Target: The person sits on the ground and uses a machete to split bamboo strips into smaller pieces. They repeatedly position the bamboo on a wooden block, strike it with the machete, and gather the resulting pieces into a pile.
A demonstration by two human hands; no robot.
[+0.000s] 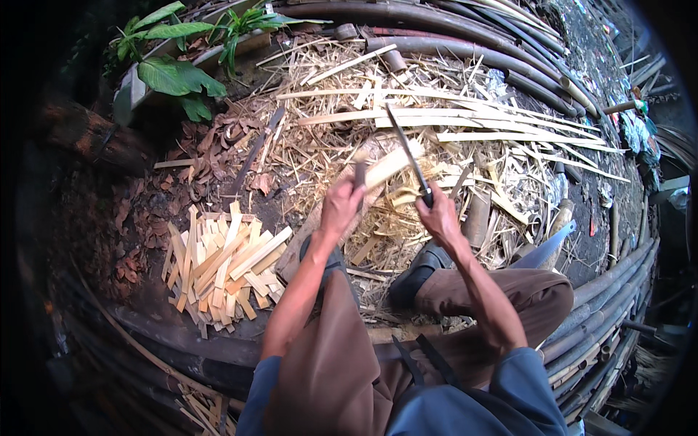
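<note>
My left hand [342,208] is closed round a short bamboo strip [360,174], smeared by motion. Just beyond its fingers is a broad pale bamboo piece [389,167]; whether the hand grips this too I cannot tell. My right hand [440,218] grips the black handle of a long knife [408,149]. The narrow dark blade points up and away, crossing in front of the pale piece's far end. Under the left hand, a worn wooden board [302,256] lies slanted on the ground between my legs.
A heap of short pale slats [225,265] lies at left. Long split strips [494,123] spread over shavings [320,69] ahead. A handsaw [542,251] rests by my right knee. Bamboo poles [465,49] line the back, with more poles [607,301] at right. Leafy plants [178,76] stand far left.
</note>
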